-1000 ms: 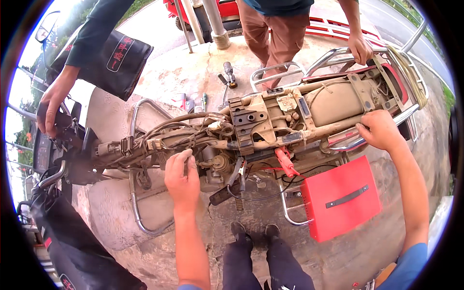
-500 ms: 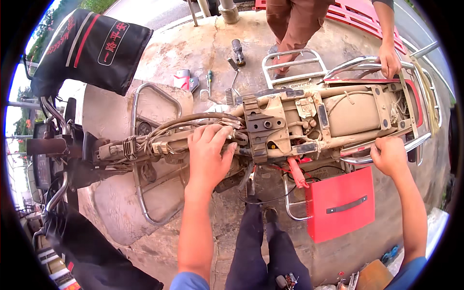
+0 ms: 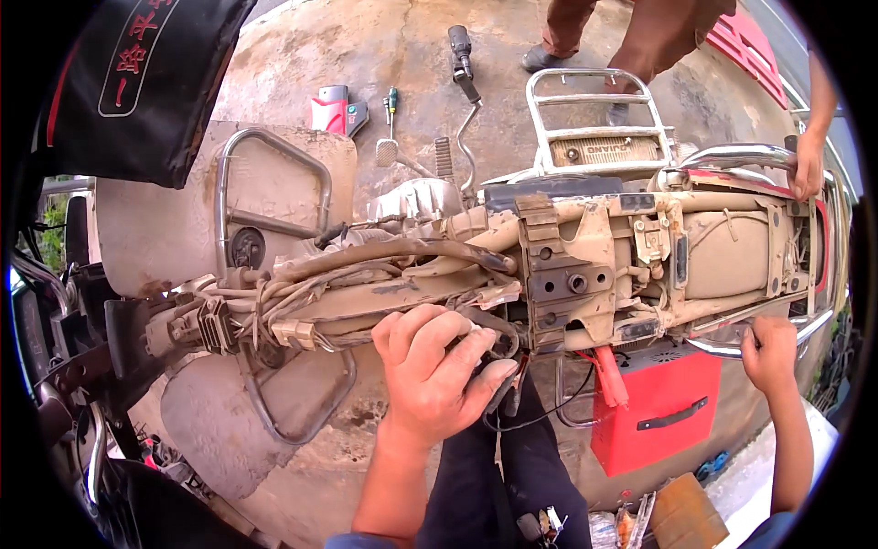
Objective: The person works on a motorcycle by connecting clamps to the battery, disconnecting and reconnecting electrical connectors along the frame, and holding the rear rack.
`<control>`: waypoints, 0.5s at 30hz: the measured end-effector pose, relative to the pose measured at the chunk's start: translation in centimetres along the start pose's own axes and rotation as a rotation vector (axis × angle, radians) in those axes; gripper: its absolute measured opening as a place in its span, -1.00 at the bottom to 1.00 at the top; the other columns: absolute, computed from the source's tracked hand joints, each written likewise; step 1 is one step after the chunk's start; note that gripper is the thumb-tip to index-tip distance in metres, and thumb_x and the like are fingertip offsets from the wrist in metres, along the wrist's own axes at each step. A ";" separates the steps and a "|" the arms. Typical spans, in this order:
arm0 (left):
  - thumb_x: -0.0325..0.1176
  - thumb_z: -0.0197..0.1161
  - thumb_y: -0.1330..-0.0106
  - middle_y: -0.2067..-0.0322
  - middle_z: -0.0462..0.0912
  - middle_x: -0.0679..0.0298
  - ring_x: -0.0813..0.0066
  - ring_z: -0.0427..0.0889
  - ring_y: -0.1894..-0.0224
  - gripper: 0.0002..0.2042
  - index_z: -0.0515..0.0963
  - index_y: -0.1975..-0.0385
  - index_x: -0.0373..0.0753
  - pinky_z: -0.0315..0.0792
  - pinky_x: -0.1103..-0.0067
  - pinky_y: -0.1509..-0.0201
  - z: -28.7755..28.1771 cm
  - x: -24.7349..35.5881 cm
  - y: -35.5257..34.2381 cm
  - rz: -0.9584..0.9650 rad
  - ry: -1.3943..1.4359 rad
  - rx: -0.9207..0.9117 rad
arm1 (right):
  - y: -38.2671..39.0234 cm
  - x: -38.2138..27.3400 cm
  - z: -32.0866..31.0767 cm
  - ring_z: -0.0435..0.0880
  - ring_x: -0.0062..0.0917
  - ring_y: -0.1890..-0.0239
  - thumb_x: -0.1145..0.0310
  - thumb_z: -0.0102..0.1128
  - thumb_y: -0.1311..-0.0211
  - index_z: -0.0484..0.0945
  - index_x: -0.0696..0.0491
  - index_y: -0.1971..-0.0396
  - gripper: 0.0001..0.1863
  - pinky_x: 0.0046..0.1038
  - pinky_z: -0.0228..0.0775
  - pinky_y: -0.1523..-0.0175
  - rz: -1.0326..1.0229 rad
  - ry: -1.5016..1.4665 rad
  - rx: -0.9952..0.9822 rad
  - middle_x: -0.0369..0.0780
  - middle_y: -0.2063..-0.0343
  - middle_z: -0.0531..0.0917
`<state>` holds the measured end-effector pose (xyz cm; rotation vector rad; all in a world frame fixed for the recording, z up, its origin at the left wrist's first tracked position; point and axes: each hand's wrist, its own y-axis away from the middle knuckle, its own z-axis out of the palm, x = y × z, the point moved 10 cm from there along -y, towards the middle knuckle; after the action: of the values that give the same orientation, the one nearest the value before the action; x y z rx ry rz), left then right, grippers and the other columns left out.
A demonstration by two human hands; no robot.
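Observation:
Stretching across the view is a dusty motorcycle frame (image 3: 498, 238) with its seat area bare. My left hand (image 3: 434, 371) is closed at the near side of the frame's middle, beside a bundle of cables (image 3: 393, 252). Its thumb and fingers meet near a dark bracket; what they grip is partly hidden. My right hand (image 3: 770, 355) is curled in a fist around the near chrome rail (image 3: 718, 348) at the rear. Below the frame, a red box (image 3: 672, 421) with a black handle sits between my hands, beside a red-wrapped cable (image 3: 611, 375).
At the far rear, another person's hand (image 3: 807, 166) holds the rail. A chrome rack (image 3: 594, 119) stands out on the far side. On the concrete lie a screwdriver (image 3: 391, 108) and a red-grey tool case (image 3: 334, 112). A black handlebar cover (image 3: 146, 91) fills the upper left.
My left hand has come off the top of the cables to the frame's near side, its fingers now curled. My right hand remains at the rail. The view has shifted closer.

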<state>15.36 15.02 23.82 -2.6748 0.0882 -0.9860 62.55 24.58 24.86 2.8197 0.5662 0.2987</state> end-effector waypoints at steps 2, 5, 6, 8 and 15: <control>-0.18 0.58 0.00 0.11 0.57 0.24 0.20 0.56 0.05 -0.66 0.73 0.24 -0.17 0.32 0.28 -0.04 -0.1 -0.2 0.4 0.003 0.008 0.024 | -0.1 0.1 0.7 0.47 0.03 0.44 0.41 0.23 -0.03 0.39 0.13 0.62 -0.79 -0.03 0.23 0.31 0.013 -0.028 -0.040 -0.01 0.58 0.46; -0.33 0.59 0.04 -0.04 0.62 0.11 0.16 0.59 0.05 -0.68 0.71 0.26 -0.22 0.40 0.31 0.03 -0.3 -0.2 -0.2 -0.078 0.026 0.063 | -0.1 -0.2 0.4 0.45 0.02 0.45 0.44 0.21 -0.03 0.36 0.14 0.63 -0.79 -0.05 0.20 0.33 -0.012 -0.046 -0.044 0.00 0.59 0.44; -0.33 0.59 0.04 -0.04 0.62 0.11 0.16 0.59 0.05 -0.68 0.71 0.26 -0.22 0.40 0.31 0.03 -0.3 -0.4 -0.4 -0.088 0.035 0.062 | -0.4 -0.2 0.3 0.44 0.02 0.46 0.45 0.21 -0.02 0.35 0.14 0.64 -0.79 -0.06 0.18 0.34 -0.001 -0.066 -0.052 0.00 0.60 0.43; -0.25 0.55 -0.03 0.02 0.67 0.11 0.14 0.57 0.05 -0.75 0.73 0.34 -0.19 0.38 0.33 -0.02 0.8 -0.6 -0.4 -0.076 -0.011 -0.039 | -0.6 -0.7 0.4 0.43 0.01 0.47 0.48 0.19 -0.03 0.33 0.14 0.65 -0.79 -0.06 0.16 0.35 -0.025 -0.042 -0.048 0.00 0.61 0.41; -0.27 0.55 0.16 0.21 0.71 0.47 0.36 0.57 0.16 -0.75 0.71 0.42 -0.06 0.31 0.40 0.08 1.4 -0.7 0.3 -0.004 -0.016 -0.039 | -0.6 -0.9 1.1 0.36 -0.07 0.52 0.50 0.16 -0.12 0.26 0.17 0.66 -0.72 -0.11 0.10 0.37 -0.026 -0.047 -0.062 -0.02 0.64 0.33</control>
<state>15.75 15.17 22.26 -2.7186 0.0989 -0.9735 61.75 24.55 23.48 2.7499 0.5733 0.2395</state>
